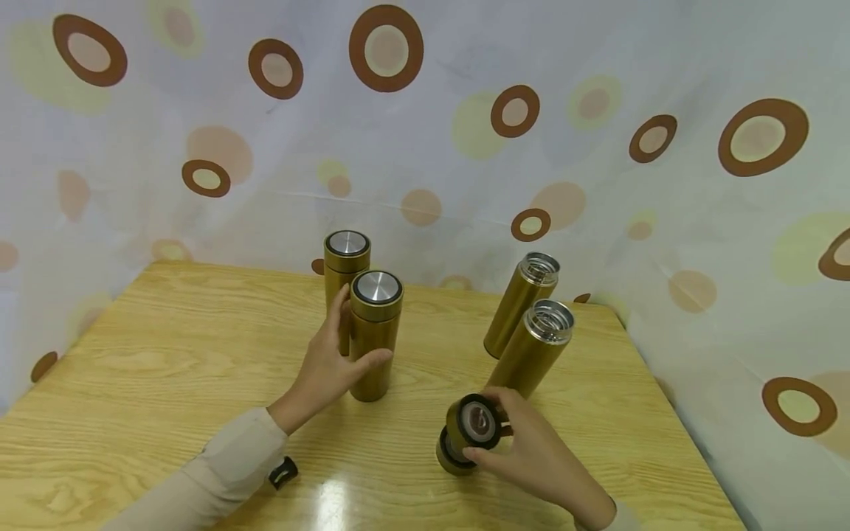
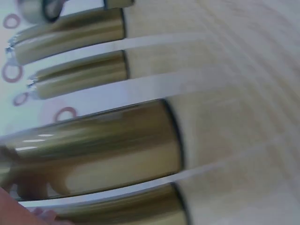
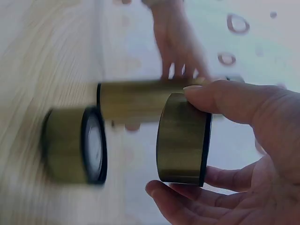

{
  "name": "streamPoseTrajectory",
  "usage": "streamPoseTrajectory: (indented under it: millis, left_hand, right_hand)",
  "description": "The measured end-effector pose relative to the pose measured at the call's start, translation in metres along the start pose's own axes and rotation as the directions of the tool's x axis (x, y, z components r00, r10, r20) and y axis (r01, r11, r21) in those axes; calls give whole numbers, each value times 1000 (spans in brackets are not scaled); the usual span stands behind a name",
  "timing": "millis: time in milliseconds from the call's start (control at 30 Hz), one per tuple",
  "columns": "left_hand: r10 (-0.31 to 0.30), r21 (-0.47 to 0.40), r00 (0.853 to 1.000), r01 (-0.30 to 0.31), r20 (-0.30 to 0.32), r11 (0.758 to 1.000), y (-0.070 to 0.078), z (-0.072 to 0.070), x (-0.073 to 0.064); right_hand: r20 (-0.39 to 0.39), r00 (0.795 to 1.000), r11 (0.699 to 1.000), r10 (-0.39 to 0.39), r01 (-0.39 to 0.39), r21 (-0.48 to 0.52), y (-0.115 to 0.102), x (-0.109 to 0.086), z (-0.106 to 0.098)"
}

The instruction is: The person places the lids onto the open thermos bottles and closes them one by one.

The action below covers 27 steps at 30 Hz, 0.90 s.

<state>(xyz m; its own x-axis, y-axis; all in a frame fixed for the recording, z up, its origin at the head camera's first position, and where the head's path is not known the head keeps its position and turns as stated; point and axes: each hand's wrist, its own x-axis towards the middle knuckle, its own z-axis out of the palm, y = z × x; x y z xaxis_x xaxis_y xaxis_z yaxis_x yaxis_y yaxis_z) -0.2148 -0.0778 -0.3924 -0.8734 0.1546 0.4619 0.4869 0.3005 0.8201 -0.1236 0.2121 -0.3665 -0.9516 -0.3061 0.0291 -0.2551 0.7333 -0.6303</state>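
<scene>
The left hand [image 1: 325, 372] curls round the nearer capped gold flask [image 1: 375, 335], standing upright. The right hand [image 1: 531, 453] grips a gold cap [image 1: 473, 422] just above a second cap [image 1: 453, 464] on the wooden table [image 1: 166, 369], near two uncapped flasks [image 1: 531, 360].

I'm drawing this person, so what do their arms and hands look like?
Their left hand and right hand wear no gloves. A plain, light beige left sleeve reaches the wrist, and a bit of pale right sleeve shows too. A small black piece shows beside the left sleeve; I can't tell what it is.
</scene>
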Motion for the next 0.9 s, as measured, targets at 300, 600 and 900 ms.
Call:
streamPoseTrajectory:
  millis: [300, 600, 900]
  left_hand:
    - [396, 79, 904, -388, -161, 918, 42, 5, 5]
    - [633, 135, 774, -626, -9, 768, 83, 34, 14]
    - [313, 15, 910, -329, 271, 944, 94, 79, 30]
  right_hand:
    - [-80, 971, 973, 227, -223, 57, 42, -39, -29]
    - [-97, 930, 933, 355, -347, 91, 67, -63, -42]
    - [-167, 914, 929, 371, -361, 88, 78, -76, -50]
